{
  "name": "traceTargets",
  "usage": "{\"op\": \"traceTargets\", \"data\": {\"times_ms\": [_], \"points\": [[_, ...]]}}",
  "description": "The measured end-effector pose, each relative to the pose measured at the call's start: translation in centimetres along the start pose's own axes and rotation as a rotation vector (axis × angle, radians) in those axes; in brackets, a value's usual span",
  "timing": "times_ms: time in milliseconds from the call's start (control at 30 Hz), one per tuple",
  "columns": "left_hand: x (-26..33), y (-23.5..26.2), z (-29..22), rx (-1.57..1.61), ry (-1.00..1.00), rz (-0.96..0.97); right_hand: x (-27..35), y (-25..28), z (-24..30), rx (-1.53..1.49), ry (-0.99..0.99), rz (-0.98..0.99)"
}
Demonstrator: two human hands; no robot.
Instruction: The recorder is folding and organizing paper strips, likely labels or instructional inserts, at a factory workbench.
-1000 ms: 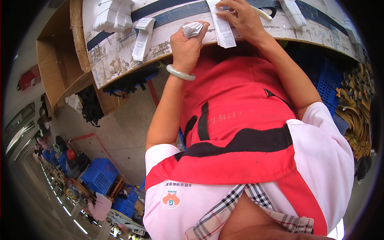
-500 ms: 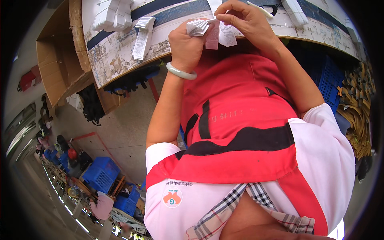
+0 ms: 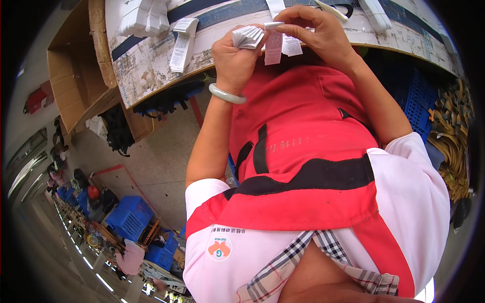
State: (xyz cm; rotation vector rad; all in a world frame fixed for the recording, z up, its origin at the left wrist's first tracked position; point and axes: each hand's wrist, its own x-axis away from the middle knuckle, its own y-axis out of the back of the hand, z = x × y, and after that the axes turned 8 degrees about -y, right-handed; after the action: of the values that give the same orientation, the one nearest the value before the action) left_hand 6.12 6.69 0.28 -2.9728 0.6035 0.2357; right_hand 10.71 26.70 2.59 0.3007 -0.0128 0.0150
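A fanned stack of small folded white labels (image 3: 247,37) is gripped in my left hand (image 3: 233,61), which wears a pale bangle. Close by on its right, my right hand (image 3: 326,39) pinches a small folded white label (image 3: 273,24) between thumb and finger. Just below that label, a pinkish printed label strip (image 3: 273,49) hangs over the table's near edge. Beside it hangs a white printed label strip (image 3: 291,46). Another printed label strip (image 3: 181,53) lies on the worn table (image 3: 146,70) left of my left hand.
Bundles of white labels (image 3: 144,19) stand at the table's far left, with another white bundle (image 3: 375,15) at right. An open cardboard box (image 3: 76,65) adjoins the left edge. A blue crate (image 3: 419,101) and brownish strips (image 3: 451,146) sit lower right. Farther left are blue crates (image 3: 130,217).
The pinched label shows more of its face and sits slightly farther right. My right hand has shifted slightly down and right; my left hand keeps its stack nearly in place.
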Motion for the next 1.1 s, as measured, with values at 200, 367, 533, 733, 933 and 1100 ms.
{"op": "traceTargets", "data": {"times_ms": [200, 367, 533, 733, 933, 1100], "points": [[0.0, -0.6, -0.1, 0.102, 0.002, -0.024, 0.0, -0.1, -0.2, -0.080, -0.023, 0.022], [0.1, -0.4, 0.2, 0.109, 0.057, -0.025, 0.1, 0.0, 0.1, -0.073, -0.062, 0.054], [0.3, -0.2, -0.1, 0.257, 0.304, 0.044, -0.1, 0.0, 0.5, -0.178, -0.213, 0.128], [1.5, -0.2, 0.0, 0.487, 0.461, 0.160, 1.5, -2.2, 2.2, -0.371, -0.270, 0.147], [3.5, -0.3, -0.1, 0.468, 0.426, 0.314, 2.8, -3.7, -0.2, -0.164, -0.096, -0.018], [4.9, 0.3, 0.6, 0.581, 0.556, 0.247, 3.7, -3.1, -0.4, -0.137, -0.103, 0.075]]}}
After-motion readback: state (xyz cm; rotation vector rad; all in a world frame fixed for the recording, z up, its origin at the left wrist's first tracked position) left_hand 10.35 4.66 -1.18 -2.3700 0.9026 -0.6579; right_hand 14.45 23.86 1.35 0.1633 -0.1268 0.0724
